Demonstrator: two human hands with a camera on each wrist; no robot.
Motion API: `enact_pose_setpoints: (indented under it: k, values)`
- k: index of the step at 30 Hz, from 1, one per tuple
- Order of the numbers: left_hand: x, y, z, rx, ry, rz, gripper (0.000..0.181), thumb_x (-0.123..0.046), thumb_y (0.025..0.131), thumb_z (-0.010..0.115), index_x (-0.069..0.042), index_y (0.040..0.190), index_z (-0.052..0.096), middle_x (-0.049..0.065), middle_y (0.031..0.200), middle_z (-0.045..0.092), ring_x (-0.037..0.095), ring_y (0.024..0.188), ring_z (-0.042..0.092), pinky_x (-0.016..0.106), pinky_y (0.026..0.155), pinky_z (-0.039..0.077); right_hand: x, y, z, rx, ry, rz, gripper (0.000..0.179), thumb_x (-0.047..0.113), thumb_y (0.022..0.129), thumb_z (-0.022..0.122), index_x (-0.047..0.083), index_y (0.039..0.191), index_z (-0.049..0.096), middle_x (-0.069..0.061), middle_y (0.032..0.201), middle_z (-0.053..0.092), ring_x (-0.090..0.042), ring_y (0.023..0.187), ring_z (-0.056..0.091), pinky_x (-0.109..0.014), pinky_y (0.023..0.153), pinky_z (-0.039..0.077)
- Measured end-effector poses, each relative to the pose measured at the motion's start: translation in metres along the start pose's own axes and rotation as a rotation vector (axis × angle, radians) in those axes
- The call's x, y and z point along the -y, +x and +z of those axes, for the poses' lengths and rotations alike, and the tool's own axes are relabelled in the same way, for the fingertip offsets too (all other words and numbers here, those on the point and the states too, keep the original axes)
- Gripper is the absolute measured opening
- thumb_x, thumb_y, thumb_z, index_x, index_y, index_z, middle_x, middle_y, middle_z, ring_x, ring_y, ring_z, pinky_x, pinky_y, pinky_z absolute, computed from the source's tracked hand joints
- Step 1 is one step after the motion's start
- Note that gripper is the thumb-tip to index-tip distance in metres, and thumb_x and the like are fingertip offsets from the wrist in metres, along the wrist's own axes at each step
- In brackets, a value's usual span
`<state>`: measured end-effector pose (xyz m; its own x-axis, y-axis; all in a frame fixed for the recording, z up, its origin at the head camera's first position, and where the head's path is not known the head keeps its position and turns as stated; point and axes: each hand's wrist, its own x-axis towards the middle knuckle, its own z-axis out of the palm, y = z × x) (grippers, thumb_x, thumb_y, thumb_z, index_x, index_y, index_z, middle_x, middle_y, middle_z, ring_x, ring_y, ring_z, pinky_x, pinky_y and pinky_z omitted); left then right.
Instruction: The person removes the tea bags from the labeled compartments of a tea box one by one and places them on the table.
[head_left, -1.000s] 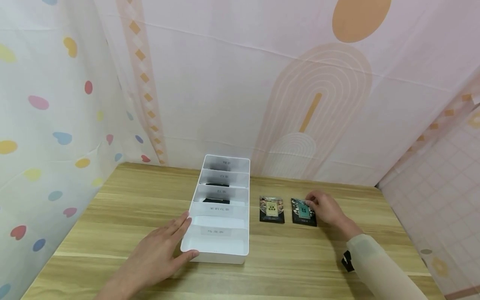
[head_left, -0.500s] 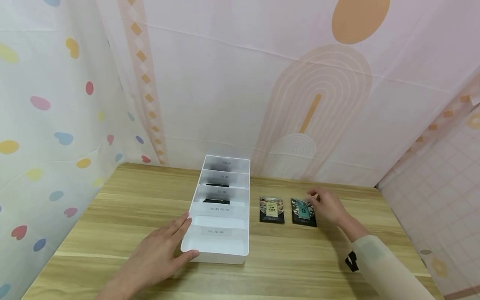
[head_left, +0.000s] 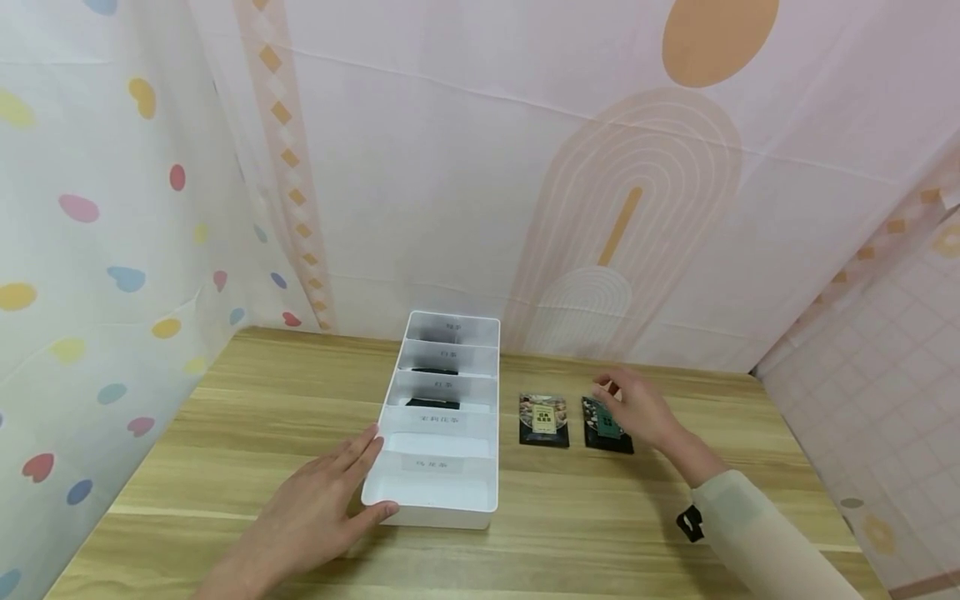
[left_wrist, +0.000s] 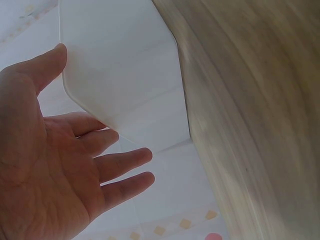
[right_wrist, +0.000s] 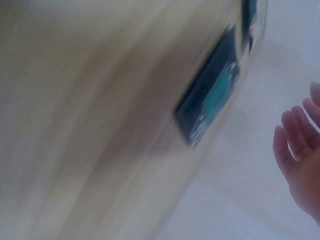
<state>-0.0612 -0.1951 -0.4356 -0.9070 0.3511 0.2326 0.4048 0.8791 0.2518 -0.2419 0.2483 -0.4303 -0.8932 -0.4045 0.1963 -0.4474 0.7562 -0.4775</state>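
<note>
Head view: white divided box [head_left: 442, 518] on table [head_left: 570, 542], compartment labels [head_left: 432, 464] in Chinese characters, too small to read surely. Right of it, yellow-label packet [head_left: 543, 421], then green-label packet [head_left: 607, 430], both flat, print also Chinese, too fine to read. Left hand [head_left: 311, 510] flat along the box's left side, thumb at near rim, fingers extended, grip not clamped. Right hand [head_left: 637, 408] above green-label packet, fingers loosely bent, thumb apart from index, grip holding nothing.

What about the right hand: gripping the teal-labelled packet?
No, the right wrist view shows the right hand apart from the teal-labelled packet, which lies on the table.
</note>
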Motion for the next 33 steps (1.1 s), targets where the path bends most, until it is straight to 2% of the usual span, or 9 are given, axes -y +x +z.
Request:
enact_pose_setpoints:
  k: [5, 11, 18, 23, 28, 33]
  values:
    - [-0.001, 0.000, -0.001, 0.001, 0.002, -0.005, 0.081, -0.056, 0.096, 0.070, 0.004, 0.149, 0.055, 0.018, 0.160, 0.046, 0.036, 0.137, 0.056, 0.056, 0.105, 0.051, 0.019, 0.004, 0.004, -0.029, 0.029, -0.081, 0.031, 0.015, 0.104, 0.067, -0.003, 0.129, 0.069, -0.017, 0.120, 0.070, -0.029, 0.100, 0.067, -0.044, 0.077, 0.058]
    - [-0.002, 0.001, -0.001, -0.001, 0.007, -0.006, 0.081, -0.055, 0.096, 0.071, 0.004, 0.149, 0.055, 0.017, 0.160, 0.046, 0.037, 0.137, 0.056, 0.055, 0.105, 0.052, 0.043, 0.010, 0.009, -0.026, 0.071, -0.161, 0.036, 0.014, 0.103, 0.069, -0.001, 0.136, 0.066, -0.016, 0.127, 0.069, -0.031, 0.108, 0.066, -0.052, 0.086, 0.059]
    - [-0.001, 0.000, 0.000, 0.002, 0.000, -0.007, 0.080, -0.055, 0.096, 0.071, 0.003, 0.149, 0.055, 0.017, 0.161, 0.046, 0.037, 0.138, 0.056, 0.056, 0.105, 0.051, 0.071, 0.015, 0.017, 0.030, 0.052, -0.226, 0.045, 0.020, 0.103, 0.070, 0.002, 0.143, 0.062, -0.016, 0.139, 0.064, -0.037, 0.131, 0.056, -0.058, 0.108, 0.049]
    - [-0.001, 0.000, -0.001, 0.010, -0.013, -0.010, 0.081, -0.055, 0.096, 0.071, 0.004, 0.149, 0.054, 0.017, 0.161, 0.045, 0.036, 0.138, 0.055, 0.056, 0.105, 0.051, 0.088, 0.019, 0.027, 0.073, 0.055, -0.250, 0.050, 0.028, 0.105, 0.067, 0.006, 0.148, 0.059, -0.014, 0.144, 0.060, -0.035, 0.136, 0.052, -0.057, 0.111, 0.046]
    - [-0.001, -0.001, 0.000, 0.001, -0.018, -0.006, 0.080, -0.054, 0.096, 0.071, 0.004, 0.149, 0.055, 0.018, 0.160, 0.046, 0.036, 0.137, 0.056, 0.056, 0.105, 0.051, 0.105, 0.026, 0.039, 0.081, 0.100, -0.272, 0.050, 0.026, 0.104, 0.068, 0.005, 0.149, 0.058, -0.014, 0.144, 0.059, -0.034, 0.136, 0.053, -0.054, 0.110, 0.048]
    - [-0.001, -0.001, 0.000, 0.008, -0.021, -0.009, 0.080, -0.055, 0.097, 0.071, 0.003, 0.149, 0.055, 0.018, 0.160, 0.046, 0.036, 0.137, 0.056, 0.057, 0.105, 0.051, 0.122, 0.033, 0.049, 0.108, 0.140, -0.270, 0.049, 0.025, 0.105, 0.067, 0.006, 0.149, 0.058, -0.017, 0.148, 0.056, -0.035, 0.140, 0.049, -0.055, 0.115, 0.043]
